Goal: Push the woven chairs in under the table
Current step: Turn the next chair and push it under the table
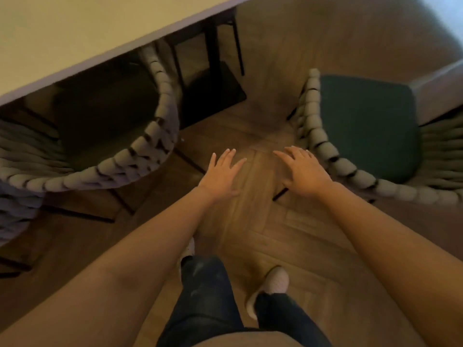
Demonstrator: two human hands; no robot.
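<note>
Chunky rope-woven curved backs are noted on left chair and right chair. Left hand and right hand are held flat, fingers spread, nothing gripped.

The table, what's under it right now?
The left woven chair sits partly under the table, beside a black metal base. The table hides the front of the chair's seat.
</note>
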